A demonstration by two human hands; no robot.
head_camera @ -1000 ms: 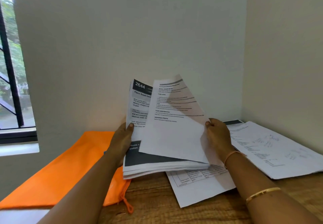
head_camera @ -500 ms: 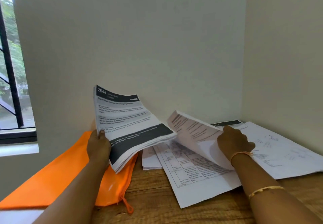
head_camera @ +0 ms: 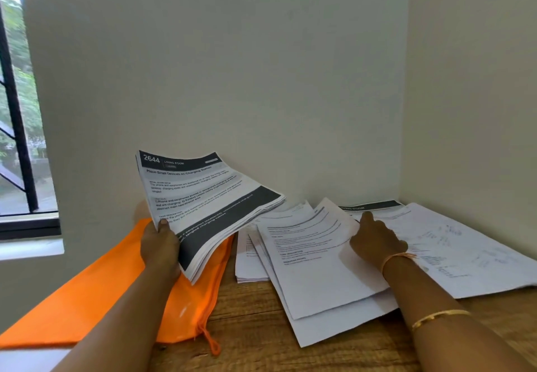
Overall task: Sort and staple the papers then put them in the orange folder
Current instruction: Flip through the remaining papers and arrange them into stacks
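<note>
Window (head_camera: 17,110) with a dark frame at far left, greenery outside. The orange folder (head_camera: 101,299) lies flat on the wooden table (head_camera: 261,328), running from the left edge in toward the middle. Its zip side faces right, and the orange pull cord (head_camera: 210,339) trails onto the wood.

My view of the left hand (head_camera: 159,246): it's closed around the lower left edge of a thick paper stack (head_camera: 209,212), thumb on top and fingers underneath. The stack is off the table, tilted up toward the wall, and hangs over the right part of the folder. The top page has a dark header reading 2644 and a dark band lower down.

Right of that, a small pile of sheets (head_camera: 250,267) sits on the table, partly under the raised stack. Overlapping it are two loose printed pages (head_camera: 313,258), skewed, one on the other, lower corners pointing at me.

The right hand (head_camera: 374,241) rests palm down at the right edge of the upper page, index finger stretched out flat and gripping nothing. Its other fingers are hidden behind the back of the hand. Thin bangles on that wrist and forearm.

Just past the fingertip is a page with a dark header (head_camera: 372,206), against the wall. Far right, large sheets with faint diagrams (head_camera: 465,249) are spread into the corner.
</note>
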